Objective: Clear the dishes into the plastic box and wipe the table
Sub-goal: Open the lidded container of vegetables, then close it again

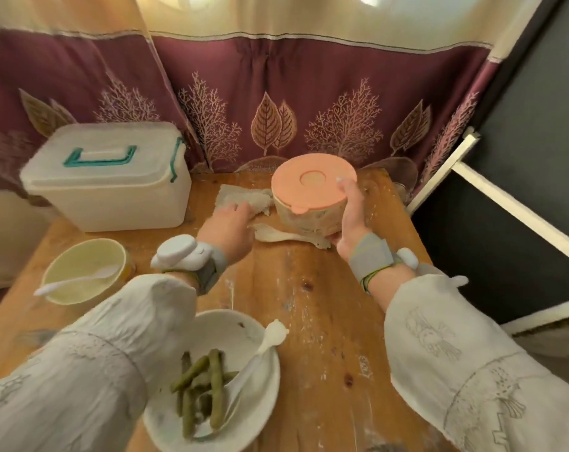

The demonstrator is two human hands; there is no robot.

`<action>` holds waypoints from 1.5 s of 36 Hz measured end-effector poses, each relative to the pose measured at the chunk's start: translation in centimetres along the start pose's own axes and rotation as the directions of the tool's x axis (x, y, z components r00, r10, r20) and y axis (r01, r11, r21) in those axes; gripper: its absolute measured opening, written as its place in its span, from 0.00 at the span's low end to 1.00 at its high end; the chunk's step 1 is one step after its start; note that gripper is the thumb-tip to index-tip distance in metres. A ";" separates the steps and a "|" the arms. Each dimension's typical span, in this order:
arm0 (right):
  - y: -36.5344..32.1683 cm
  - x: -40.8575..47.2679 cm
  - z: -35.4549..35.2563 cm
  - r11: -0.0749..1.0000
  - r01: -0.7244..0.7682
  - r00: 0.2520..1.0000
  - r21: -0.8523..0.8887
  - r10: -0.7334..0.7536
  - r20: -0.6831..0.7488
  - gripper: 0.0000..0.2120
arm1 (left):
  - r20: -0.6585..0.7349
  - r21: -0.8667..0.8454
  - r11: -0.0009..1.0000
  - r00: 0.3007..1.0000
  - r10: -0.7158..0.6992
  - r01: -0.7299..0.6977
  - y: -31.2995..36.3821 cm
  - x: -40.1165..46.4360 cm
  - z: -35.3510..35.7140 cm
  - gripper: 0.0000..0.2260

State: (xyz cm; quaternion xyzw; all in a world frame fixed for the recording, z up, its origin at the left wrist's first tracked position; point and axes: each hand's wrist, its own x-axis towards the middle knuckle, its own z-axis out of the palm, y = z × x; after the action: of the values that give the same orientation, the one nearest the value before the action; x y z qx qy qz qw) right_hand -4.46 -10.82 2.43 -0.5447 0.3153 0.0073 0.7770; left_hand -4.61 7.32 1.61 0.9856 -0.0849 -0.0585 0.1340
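Right hand (350,216) grips lidded bowl (309,199); left hand (229,228) touches cloth (244,199).

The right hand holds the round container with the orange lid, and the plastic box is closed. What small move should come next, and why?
Probably set the container down and open the plastic box. Its lid is shut, so no dish can go in yet. The right hand grips the container tilted above the table; the left hand rests on the cloth and could reach the box.
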 end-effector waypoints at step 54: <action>22.6 -30.5 -11.0 0.863 0.237 0.971 -0.446 -0.224 0.084 0.33 | -0.224 0.482 0.792 0.821 0.526 -0.376 -1.8 -36.9 7.6 0.30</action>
State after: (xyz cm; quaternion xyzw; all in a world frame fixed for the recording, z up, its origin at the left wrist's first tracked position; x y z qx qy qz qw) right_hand -42.19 -0.93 -3.68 -0.7442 0.2259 -0.0042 0.6285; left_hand -41.52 13.88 -2.71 0.9349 -0.3067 0.1698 -0.0562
